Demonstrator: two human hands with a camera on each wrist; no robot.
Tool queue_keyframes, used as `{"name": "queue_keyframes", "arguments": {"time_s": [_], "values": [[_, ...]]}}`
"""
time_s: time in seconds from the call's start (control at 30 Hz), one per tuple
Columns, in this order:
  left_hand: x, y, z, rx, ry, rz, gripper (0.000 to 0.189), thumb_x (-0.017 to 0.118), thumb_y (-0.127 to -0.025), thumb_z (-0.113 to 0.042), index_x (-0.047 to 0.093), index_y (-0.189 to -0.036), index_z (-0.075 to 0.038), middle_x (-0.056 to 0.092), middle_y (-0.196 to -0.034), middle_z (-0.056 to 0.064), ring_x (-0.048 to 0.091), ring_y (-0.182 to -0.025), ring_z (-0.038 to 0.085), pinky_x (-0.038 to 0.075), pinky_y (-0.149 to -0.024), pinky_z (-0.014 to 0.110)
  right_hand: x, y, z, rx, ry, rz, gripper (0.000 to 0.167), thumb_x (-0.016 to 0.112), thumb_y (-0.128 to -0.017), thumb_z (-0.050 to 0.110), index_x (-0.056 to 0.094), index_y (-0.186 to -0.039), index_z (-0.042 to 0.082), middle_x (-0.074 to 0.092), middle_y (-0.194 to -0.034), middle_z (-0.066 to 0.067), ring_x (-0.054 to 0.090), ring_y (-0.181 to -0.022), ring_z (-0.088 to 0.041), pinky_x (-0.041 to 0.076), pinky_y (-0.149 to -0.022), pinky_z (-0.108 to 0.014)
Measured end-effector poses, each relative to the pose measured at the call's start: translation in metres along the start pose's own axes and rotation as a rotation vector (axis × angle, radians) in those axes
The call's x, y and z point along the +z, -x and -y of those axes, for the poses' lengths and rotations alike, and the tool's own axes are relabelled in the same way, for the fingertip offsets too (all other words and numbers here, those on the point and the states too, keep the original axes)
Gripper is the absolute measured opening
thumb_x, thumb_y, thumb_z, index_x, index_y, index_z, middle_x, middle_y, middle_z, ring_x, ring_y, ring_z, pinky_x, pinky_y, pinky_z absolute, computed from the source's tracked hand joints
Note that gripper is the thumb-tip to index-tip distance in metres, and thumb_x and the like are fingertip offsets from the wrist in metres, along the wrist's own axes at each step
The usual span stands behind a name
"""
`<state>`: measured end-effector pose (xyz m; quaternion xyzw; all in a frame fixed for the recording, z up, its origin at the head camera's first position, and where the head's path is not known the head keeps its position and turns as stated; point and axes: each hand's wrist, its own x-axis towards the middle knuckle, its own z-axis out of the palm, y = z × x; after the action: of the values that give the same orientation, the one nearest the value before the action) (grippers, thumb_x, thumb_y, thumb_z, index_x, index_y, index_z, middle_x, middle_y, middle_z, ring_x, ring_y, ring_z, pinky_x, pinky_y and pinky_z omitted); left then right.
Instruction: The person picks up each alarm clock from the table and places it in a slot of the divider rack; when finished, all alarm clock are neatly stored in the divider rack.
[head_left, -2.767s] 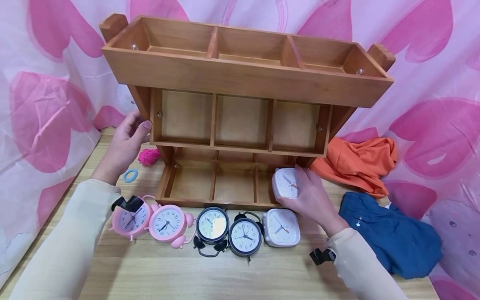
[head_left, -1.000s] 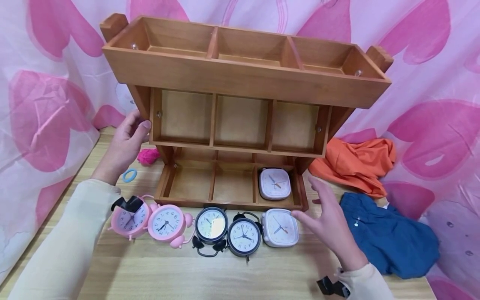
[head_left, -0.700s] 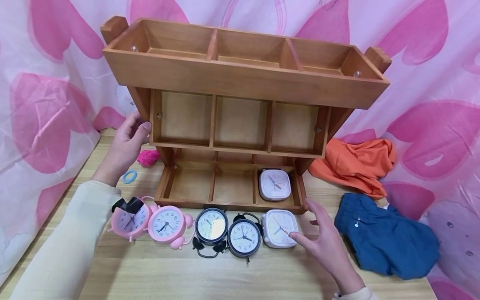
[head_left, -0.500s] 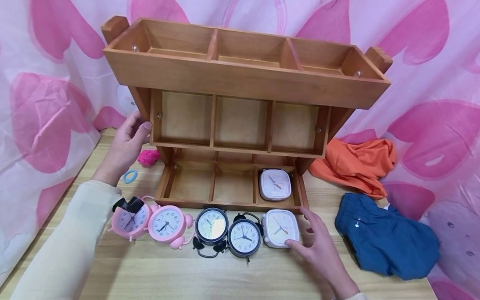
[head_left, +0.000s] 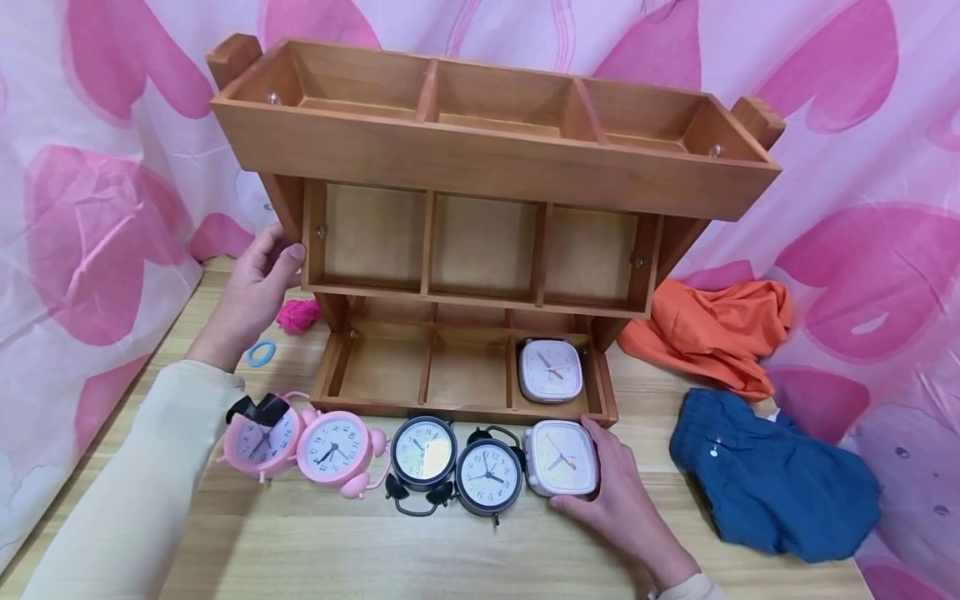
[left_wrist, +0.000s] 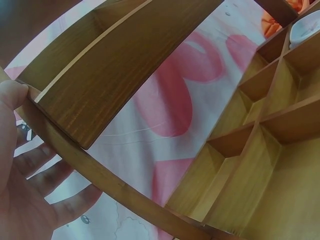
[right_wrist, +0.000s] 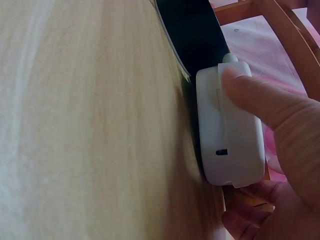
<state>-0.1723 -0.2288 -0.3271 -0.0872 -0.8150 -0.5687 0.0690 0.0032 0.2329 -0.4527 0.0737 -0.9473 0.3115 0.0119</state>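
My left hand point(head_left: 251, 287) grips the left side of a tiered wooden shelf point(head_left: 487, 154), thumb in front and fingers behind the side rail point(left_wrist: 117, 187). At the front right, my right hand point(head_left: 630, 504) holds a white square alarm clock point(head_left: 562, 457) by its edges, thumb on one side and fingers on the other. The right wrist view shows the thumb against that clock's white casing point(right_wrist: 232, 125). A second white alarm clock point(head_left: 551, 370) lies face up in the bottom tier's right compartment. To the left are two black alarm clocks point(head_left: 489, 476) and two pink ones point(head_left: 333, 447).
An orange cloth point(head_left: 716, 333) and blue shorts point(head_left: 776, 475) lie right of the shelf. A pink bundle point(head_left: 298, 316) and a blue ring point(head_left: 260, 353) sit by the left hand. A pink-and-white curtain point(head_left: 847, 167) hangs behind the wooden table point(head_left: 390, 550).
My right hand released one white clock in the bottom right compartment, drew back open, then came down and left onto the front white clock. My left hand stayed on the shelf.
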Motion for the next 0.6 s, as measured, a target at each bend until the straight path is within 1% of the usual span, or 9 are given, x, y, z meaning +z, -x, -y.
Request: {"name": "queue_keyframes", "arguments": {"time_s": [0.1,0.2,0.27,0.33,0.5,0.6], "values": [[-0.0003,0.0002,-0.0005,-0.011,-0.027,0.006,0.049,0.043,-0.105,-0.037,0.035,-0.152,-0.026,0.048,-0.140,0.008,0.050,-0.121,0.009,0.048,-0.088,0.009,0.0008,0.0013,-0.0013,-0.017,0.026,-0.009,0.113,0.094,-0.058,0.041,0.034,-0.148,0.008,0.044,-0.144,-0.013,0.041,-0.125,-0.030,0.037,-0.100,-0.045],[-0.0003,0.0002,-0.0006,-0.014,-0.020,0.003,0.049,0.043,-0.105,-0.037,0.035,-0.152,-0.026,0.048,-0.139,0.008,0.050,-0.121,0.010,0.048,-0.088,0.009,0.0005,0.0025,-0.0031,-0.039,0.042,-0.014,0.113,0.095,-0.056,0.040,0.036,-0.147,0.007,0.046,-0.138,-0.013,0.042,-0.121,-0.028,0.035,-0.096,-0.039],[-0.0005,0.0000,-0.0002,-0.011,-0.016,0.000,0.049,0.044,-0.105,-0.036,0.036,-0.152,-0.025,0.049,-0.139,0.008,0.050,-0.120,0.010,0.049,-0.088,0.010,0.0003,0.0027,-0.0042,-0.048,0.035,-0.009,0.113,0.095,-0.056,0.039,0.036,-0.147,0.007,0.046,-0.138,-0.013,0.042,-0.120,-0.027,0.033,-0.095,-0.038],[-0.0006,0.0002,0.0003,-0.007,-0.011,-0.002,0.048,0.044,-0.105,-0.036,0.036,-0.151,-0.024,0.049,-0.137,0.007,0.050,-0.119,0.010,0.049,-0.088,0.009,0.0003,0.0022,-0.0053,-0.047,0.019,0.006,0.114,0.095,-0.057,0.038,0.035,-0.148,0.007,0.045,-0.139,-0.014,0.041,-0.121,-0.028,0.031,-0.096,-0.038],[-0.0003,0.0006,0.0010,-0.005,-0.023,-0.003,0.048,0.043,-0.105,-0.036,0.037,-0.151,-0.025,0.050,-0.135,0.006,0.050,-0.118,0.009,0.047,-0.087,0.008,0.0005,0.0007,-0.0072,0.012,-0.030,0.061,0.113,0.094,-0.059,0.039,0.032,-0.149,0.011,0.043,-0.145,-0.013,0.037,-0.125,-0.032,0.027,-0.098,-0.044],[0.0004,0.0004,0.0005,-0.002,-0.016,-0.004,0.048,0.043,-0.105,-0.037,0.037,-0.151,-0.025,0.050,-0.135,0.006,0.050,-0.118,0.009,0.047,-0.087,0.009,0.0003,0.0006,-0.0080,0.040,-0.051,0.062,0.112,0.094,-0.058,0.039,0.033,-0.149,0.013,0.045,-0.145,-0.012,0.037,-0.124,-0.031,0.026,-0.097,-0.043]]}}
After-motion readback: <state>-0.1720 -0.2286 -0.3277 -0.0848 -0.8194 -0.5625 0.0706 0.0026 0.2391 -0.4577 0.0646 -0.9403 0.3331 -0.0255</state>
